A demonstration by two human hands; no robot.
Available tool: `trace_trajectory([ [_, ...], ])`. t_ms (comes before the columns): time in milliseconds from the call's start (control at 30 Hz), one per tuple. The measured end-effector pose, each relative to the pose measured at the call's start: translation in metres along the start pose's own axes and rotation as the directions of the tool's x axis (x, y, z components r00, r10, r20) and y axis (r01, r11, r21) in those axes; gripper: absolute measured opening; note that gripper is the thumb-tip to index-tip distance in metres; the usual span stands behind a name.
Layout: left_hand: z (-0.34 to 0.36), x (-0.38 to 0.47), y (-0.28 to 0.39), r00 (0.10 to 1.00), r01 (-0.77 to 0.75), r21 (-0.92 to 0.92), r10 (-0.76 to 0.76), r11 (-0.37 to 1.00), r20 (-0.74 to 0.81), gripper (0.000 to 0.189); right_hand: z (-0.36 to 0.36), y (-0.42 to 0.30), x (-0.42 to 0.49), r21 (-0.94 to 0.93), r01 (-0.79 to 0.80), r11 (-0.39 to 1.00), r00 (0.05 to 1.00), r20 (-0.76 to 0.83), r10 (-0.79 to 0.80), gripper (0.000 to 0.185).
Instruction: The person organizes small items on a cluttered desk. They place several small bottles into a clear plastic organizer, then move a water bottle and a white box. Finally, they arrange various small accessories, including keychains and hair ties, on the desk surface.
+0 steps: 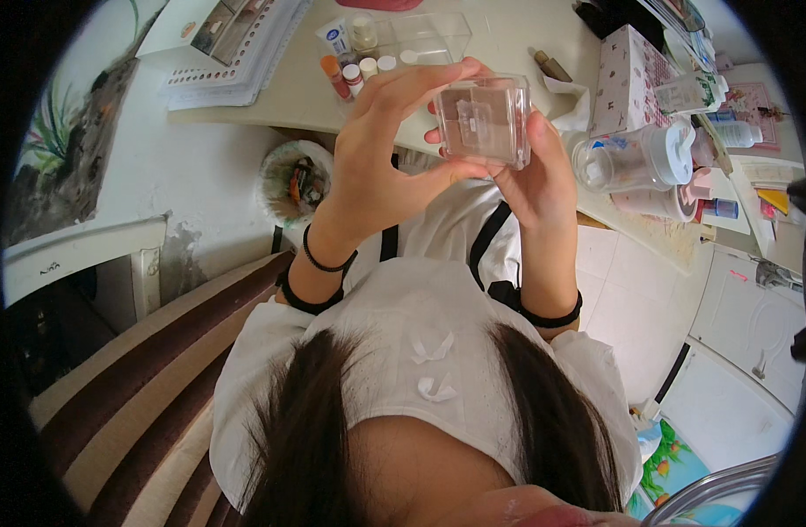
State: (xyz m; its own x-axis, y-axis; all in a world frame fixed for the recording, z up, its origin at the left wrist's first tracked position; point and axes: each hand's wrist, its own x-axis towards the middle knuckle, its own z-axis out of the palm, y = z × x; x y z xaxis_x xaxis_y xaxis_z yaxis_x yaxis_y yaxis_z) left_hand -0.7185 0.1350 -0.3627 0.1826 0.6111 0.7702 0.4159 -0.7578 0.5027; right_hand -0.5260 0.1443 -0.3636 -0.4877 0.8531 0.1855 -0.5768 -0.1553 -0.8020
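A small clear plastic box [483,122], squarish and bearing a pale sticker, is held up near the desk's front edge. My left hand [396,132] grips it from the left, with fingers along its top and thumb at its lower edge. On the other side, my right hand [541,161] supports it from the right and below; some of its fingers are hidden behind the box. Just beyond my left hand stand several small bottles [368,67], a white and blue tube [336,36] and a clear open tray [436,33].
Stacked papers [225,82] lie at the desk's left. A clear jug with a white lid [630,158], a patterned box [623,82], a white tissue [571,102] and a small brown-green bottle [551,66] are at the right. Below the desk is a lined waste bin [268,178].
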Motion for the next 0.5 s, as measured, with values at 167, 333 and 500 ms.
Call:
trace_trajectory([
  [167, 0.003, 0.0003, -0.0049, 0.998, -0.042, 0.005, 0.042, 0.999, -0.04, 0.088, 0.001, 0.0012, -0.0011, -0.006, 0.01, 1.0, 0.997, -0.083, -0.011, 0.068],
  [333, -0.0022, 0.0042, -0.0022, 0.999, -0.045, 0.052, 0.046, 0.998, -0.026, 0.082, -0.0012, 0.0001, -0.0017, -0.053, 0.02, 0.998, 0.994, -0.105, -0.026, 0.062],
  [500, -0.0044, 0.0063, 0.0017, 0.997, 0.013, 0.057, -0.017, 0.998, 0.073, 0.072, -0.0023, -0.0055, -0.0038, -0.018, -0.028, 0.999, 0.999, -0.022, 0.028, 0.059],
])
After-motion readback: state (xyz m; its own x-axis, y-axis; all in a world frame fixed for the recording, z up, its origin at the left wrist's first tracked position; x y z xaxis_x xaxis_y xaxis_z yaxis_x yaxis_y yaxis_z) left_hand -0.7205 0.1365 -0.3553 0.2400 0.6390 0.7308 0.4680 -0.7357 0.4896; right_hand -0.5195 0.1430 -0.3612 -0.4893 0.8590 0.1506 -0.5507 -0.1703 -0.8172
